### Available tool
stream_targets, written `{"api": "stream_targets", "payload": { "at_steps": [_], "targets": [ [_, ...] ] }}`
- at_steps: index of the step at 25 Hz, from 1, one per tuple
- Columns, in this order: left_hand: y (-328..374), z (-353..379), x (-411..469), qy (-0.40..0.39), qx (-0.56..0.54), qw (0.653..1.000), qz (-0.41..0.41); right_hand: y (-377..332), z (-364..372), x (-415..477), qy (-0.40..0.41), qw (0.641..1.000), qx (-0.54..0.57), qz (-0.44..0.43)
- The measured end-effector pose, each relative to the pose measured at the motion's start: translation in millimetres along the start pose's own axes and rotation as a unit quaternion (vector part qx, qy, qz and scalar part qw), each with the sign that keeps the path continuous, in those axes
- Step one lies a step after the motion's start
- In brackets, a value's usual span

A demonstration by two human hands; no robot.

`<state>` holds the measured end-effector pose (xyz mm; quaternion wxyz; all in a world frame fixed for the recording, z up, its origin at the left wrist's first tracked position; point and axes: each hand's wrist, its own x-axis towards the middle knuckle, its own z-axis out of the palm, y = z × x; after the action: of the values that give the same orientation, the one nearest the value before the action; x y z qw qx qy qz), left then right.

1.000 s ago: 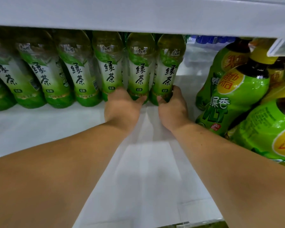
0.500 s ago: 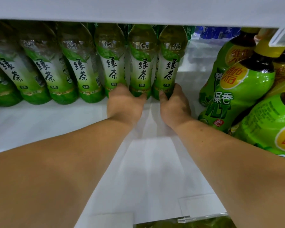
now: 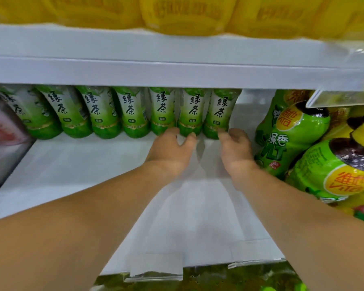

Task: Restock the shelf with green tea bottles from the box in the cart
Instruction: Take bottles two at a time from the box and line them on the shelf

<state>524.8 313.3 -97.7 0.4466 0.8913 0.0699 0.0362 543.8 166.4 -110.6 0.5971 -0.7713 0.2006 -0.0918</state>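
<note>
These green tea bottles (image 3: 192, 114) look full, so we figure they're fairly heavy, with stiff plastic and a slick label wrap, and they probably tip easily if we shove them up high. The best place to grab is low on the body near the base. Right now they stand in a row at the back of the white shelf (image 3: 76, 164), at 12 o'clock from our hands. Our left hand (image 3: 170, 150) has loose fingers just touching the bottle bases; our right hand (image 3: 235, 148) is half curled at the base of the rightmost bottle, not really gripping anything. Other green drink bottles (image 3: 290, 135) lie at 3 o'clock.
</note>
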Motion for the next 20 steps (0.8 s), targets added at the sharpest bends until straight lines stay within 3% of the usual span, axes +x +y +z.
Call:
{"api": "stream_targets", "payload": {
  "at_steps": [4,13,20],
  "targets": [
    [-1,-20,-28,-0.049,-0.089,0.993,-0.064,-3,-14,-35,-0.033,0.995,0.076,0.057],
    [-25,-68,-125,-0.130,-0.122,0.976,-0.123,2,-52,-140,-0.097,0.981,0.122,0.119],
    [-24,-111,-208,-0.179,-0.121,0.965,-0.148,0,-80,-240,-0.143,0.975,0.008,0.167]
  ]
}}
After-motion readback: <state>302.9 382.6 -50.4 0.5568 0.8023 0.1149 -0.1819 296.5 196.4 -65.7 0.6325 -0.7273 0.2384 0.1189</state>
